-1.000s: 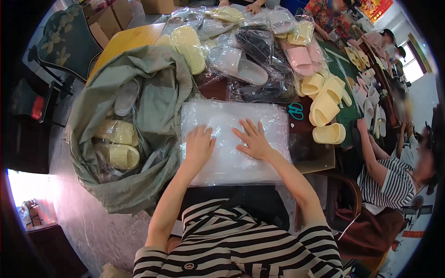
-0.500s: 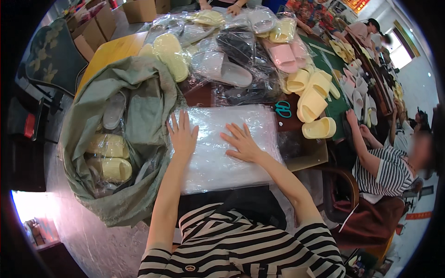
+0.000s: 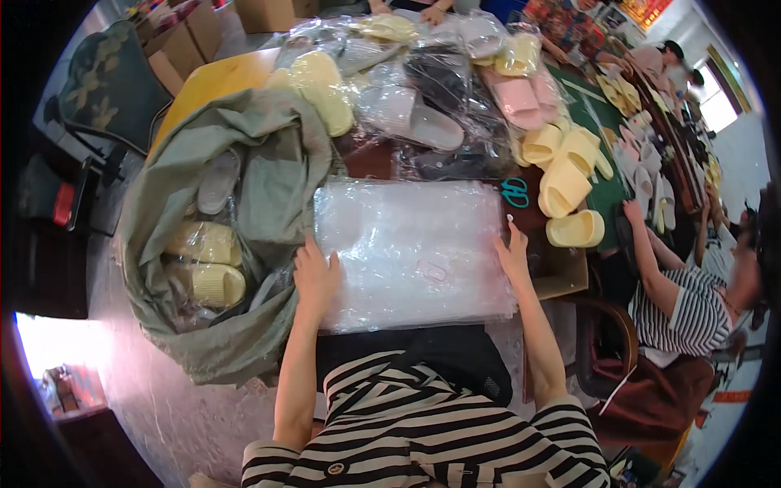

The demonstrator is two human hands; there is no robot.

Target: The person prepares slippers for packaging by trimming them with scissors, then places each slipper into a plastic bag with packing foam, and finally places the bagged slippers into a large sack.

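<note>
A flat stack of clear plastic bags (image 3: 390, 244) lies on the table directly before me. At its left edge rests my left hand (image 3: 316, 278), fingers stretched and thumb apart, beside the sack. My right hand (image 3: 514, 254) is at the opposite edge, its fingers extended along the side of the stack. Both hands are open and touch the edges without gripping. Teal-handled scissors (image 3: 514, 193) lie just beyond the stack's far right corner. To the left, a grey-green woven sack (image 3: 175, 342) gapes around yellow slippers (image 3: 218, 284) and a grey slipper (image 3: 218, 185) in clear bags.
Bagged slippers in yellow, grey, black and pink (image 3: 423, 122) are heaped across the far table. Loose yellow slippers (image 3: 567, 185) lie at the right. A cardboard box (image 3: 561, 276) sits near my right hand. A person in a striped shirt (image 3: 683, 305) works at right.
Both hands have slid off the top of the stack to its left and right edges, moving apart and nearer to me. The stack's edges look straighter. The whole view has shifted slightly.
</note>
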